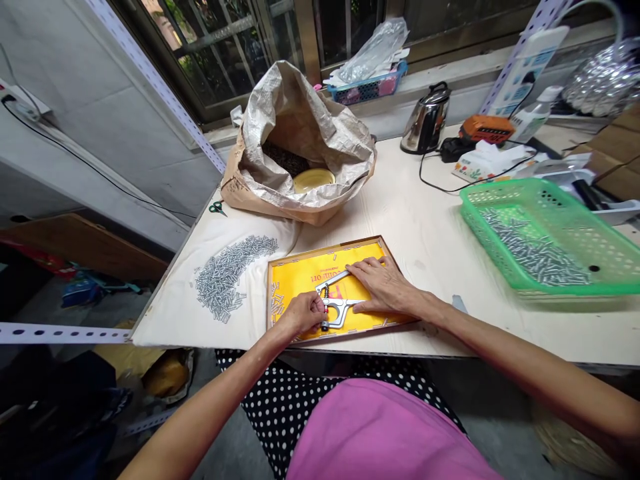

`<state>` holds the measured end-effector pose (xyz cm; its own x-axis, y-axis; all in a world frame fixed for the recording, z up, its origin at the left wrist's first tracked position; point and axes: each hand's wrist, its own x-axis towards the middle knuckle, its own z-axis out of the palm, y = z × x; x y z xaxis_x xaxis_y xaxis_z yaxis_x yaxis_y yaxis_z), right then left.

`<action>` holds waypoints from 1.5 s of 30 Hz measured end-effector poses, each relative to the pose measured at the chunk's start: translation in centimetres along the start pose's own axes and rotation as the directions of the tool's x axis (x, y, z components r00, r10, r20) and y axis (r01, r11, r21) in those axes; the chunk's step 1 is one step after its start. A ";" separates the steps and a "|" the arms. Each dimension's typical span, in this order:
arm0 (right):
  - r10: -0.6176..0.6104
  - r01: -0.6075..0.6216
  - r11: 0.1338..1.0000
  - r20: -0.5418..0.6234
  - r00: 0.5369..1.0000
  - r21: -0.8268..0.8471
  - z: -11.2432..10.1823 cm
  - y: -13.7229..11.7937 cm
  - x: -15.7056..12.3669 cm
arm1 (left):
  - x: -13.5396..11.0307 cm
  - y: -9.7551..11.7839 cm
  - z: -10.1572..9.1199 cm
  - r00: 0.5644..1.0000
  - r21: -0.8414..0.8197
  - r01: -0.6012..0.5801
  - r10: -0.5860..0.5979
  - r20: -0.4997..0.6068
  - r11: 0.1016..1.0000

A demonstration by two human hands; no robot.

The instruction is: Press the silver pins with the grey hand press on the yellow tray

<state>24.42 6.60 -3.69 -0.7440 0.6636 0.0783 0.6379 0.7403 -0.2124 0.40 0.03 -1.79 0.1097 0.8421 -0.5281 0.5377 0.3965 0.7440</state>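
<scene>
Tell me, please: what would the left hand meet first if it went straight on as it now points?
The silver hand tool, which the left hand seems to touch; beyond, probably the right hand, though depth is unclear.

A steel kettle [427,120] stands near an orange block [487,128] and a white bottle [536,116].

Shiny metal tool [344,304], plastic basket [575,289], apparently wooden tray [310,254]
</scene>
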 end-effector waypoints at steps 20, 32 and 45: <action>0.041 -0.030 0.981 -0.051 0.998 0.191 0.7 -1.4 -0.7 | 2.1 3.5 2.5 0.889 0.726 -0.358 0.451 0.074 0.587; 0.105 -0.103 0.994 0.066 0.992 -0.027 -1.7 -1.9 0.0 | 1.8 3.9 2.6 0.871 0.827 -0.321 0.488 0.065 0.463; -0.102 0.106 0.984 -0.031 0.994 0.143 0.6 1.1 -0.1 | 1.0 1.2 4.7 0.764 0.792 -0.358 0.643 -0.057 0.495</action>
<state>25.08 7.24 -4.46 -0.7987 0.5875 0.1300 0.5206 0.7831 -0.3403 5.13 -0.37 -3.36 0.3822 0.9189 0.0980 0.8889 -0.3946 0.2329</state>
